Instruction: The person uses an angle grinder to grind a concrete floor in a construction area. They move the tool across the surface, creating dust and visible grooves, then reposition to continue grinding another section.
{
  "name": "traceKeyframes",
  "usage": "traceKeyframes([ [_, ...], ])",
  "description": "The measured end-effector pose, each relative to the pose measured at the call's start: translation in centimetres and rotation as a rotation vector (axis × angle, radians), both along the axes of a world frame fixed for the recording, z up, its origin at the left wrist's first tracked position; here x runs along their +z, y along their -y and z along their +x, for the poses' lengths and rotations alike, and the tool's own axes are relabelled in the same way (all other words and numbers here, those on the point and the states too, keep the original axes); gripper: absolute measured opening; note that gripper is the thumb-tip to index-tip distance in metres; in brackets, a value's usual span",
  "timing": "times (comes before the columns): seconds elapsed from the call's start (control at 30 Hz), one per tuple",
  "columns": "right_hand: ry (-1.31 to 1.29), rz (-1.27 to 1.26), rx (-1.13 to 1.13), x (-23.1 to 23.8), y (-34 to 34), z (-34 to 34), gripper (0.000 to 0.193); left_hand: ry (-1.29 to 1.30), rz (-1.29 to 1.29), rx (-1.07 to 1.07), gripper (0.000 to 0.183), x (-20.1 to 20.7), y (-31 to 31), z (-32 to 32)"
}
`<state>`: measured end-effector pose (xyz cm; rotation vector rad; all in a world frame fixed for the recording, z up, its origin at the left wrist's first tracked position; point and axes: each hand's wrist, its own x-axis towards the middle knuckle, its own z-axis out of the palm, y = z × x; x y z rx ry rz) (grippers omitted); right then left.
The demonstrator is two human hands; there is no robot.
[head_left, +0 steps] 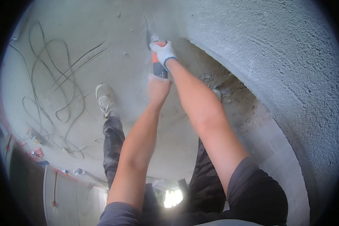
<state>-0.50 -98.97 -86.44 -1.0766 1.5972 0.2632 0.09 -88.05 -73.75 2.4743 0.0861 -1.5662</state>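
Observation:
An orange and black angle grinder [160, 68] reaches away from me at the upper middle, with both my hands closed on it. My right hand [163, 52], in a white glove with a blue cuff edge, wraps the front of the body just behind the metal head. Nearer to me, my left hand [159, 88] grips the rear end; haze hides its fingers in part. The dark disc [148, 40] stands on edge on the left side of the head, close to the grey concrete surface [133, 64]. Pale dust blurs the area around the tool.
A long cable [67, 71] lies in loops at the left, near dark straight cut lines [84, 60]. My left shoe [105, 97] is beside them. A rough grey wall [275, 56] rises on the right, with rubble [211, 81] along its foot. Small items [37, 152] lie lower left.

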Motion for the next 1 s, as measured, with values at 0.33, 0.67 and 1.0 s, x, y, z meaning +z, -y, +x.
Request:
traceKeyframes([
  [0.33, 0.008, -0.022, -0.056, -2.7, -4.1, -1.9, 0.098, -0.043, 0.055, -0.056, 0.057, -0.1, -2.3, -0.6],
  [0.67, 0.039, 0.097, -0.198, -0.3, -7.1, -3.3, 0.086, -0.042, 0.108, -0.141, 0.055, 0.2, -5.8, -1.4],
  [1.0, -0.014, -0.037, 0.011, 0.8, -0.5, 1.5, 0.096, -0.148, -0.059, 0.041, 0.056, -3.1, -1.6, 0.0],
])
